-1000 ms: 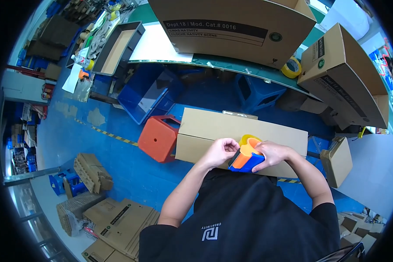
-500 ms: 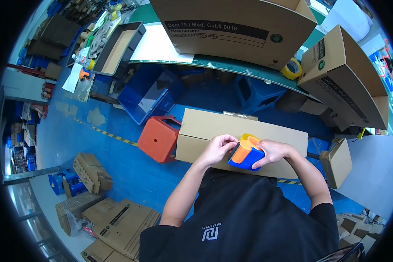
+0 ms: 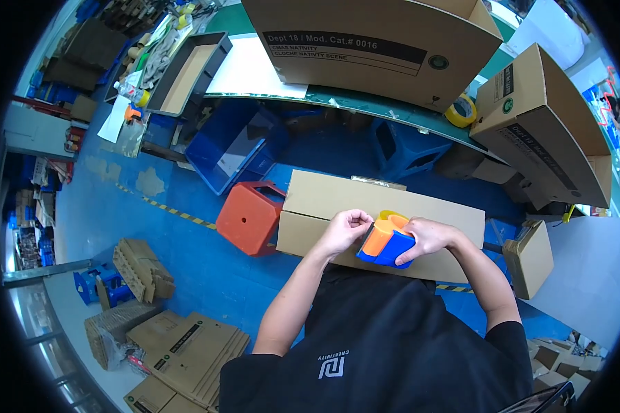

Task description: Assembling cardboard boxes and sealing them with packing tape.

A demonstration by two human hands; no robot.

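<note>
My right hand [image 3: 428,238] is wrapped round a blue and orange tape dispenser [image 3: 386,246] with a yellow roll of tape [image 3: 391,215] in it. Close against the dispenser's left end is my left hand [image 3: 346,232], its fingers curled and pinched together. Whatever those fingertips hold, perhaps the tape's end, is too small to make out. Both hands are above a long closed cardboard box [image 3: 324,196], which lies crosswise in front of my body. A seam runs along the box's top.
A red stool [image 3: 244,220] stands left of the box, a blue bin [image 3: 217,155] behind it. The green workbench [image 3: 365,103] bears large open cartons [image 3: 351,62] and a yellow tape roll [image 3: 461,110]. Under it is a blue stool [image 3: 405,151]. Flattened cartons [image 3: 193,354] lie at lower left.
The tape dispenser and both hands have shifted very slightly to the left. Both hands keep the same hold, and nothing has been let go.
</note>
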